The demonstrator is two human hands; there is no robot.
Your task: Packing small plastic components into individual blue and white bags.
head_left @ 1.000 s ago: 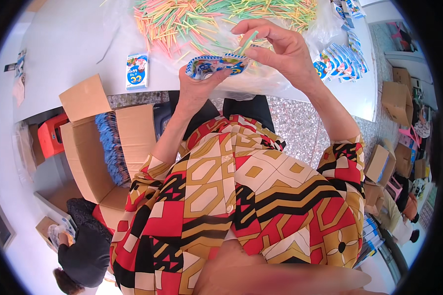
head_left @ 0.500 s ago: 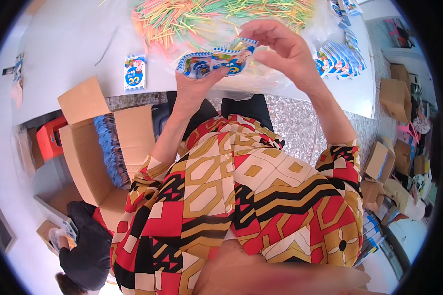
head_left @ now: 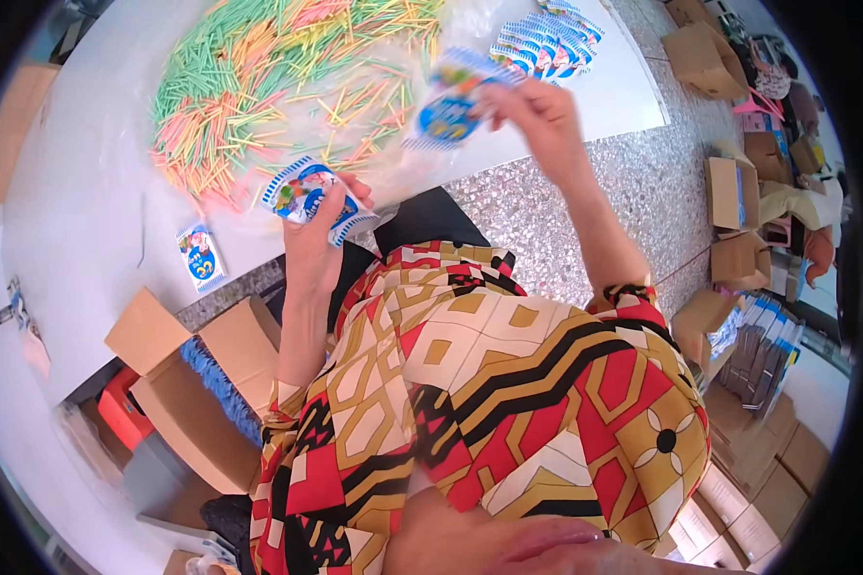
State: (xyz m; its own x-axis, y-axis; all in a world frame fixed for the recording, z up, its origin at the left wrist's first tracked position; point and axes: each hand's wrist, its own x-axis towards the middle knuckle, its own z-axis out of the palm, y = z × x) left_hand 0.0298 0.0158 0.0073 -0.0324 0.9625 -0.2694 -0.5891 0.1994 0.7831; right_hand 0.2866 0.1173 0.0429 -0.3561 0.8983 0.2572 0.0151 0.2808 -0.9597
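Observation:
My left hand (head_left: 309,251) is closed round a blue-and-white printed packet (head_left: 305,195), thumb across its front, at the table's near edge. Further right, my raised right hand (head_left: 544,120) pinches a second packet (head_left: 448,117) of the same kind by its side; motion blurs it. Behind and between the hands lies a heap of thin green, orange, yellow and pink sticks (head_left: 230,115) on clear plastic sheeting (head_left: 393,177). One packet (head_left: 200,259) lies alone on the table, left of my left hand. Beyond my right hand, several overlapping packets (head_left: 545,46) are fanned out.
The white table (head_left: 96,182) ends just in front of me. An open carton (head_left: 187,422) with a row of blue packets (head_left: 219,383) stands at lower left, beside a red-orange container (head_left: 125,410). More cartons (head_left: 708,59) stand on the speckled floor (head_left: 623,192) at right.
My right hand, with fingers apart beside the packets before, now pinches one and has moved away to the right. My left hand keeps a packet. The view has turned, shifting the heap left.

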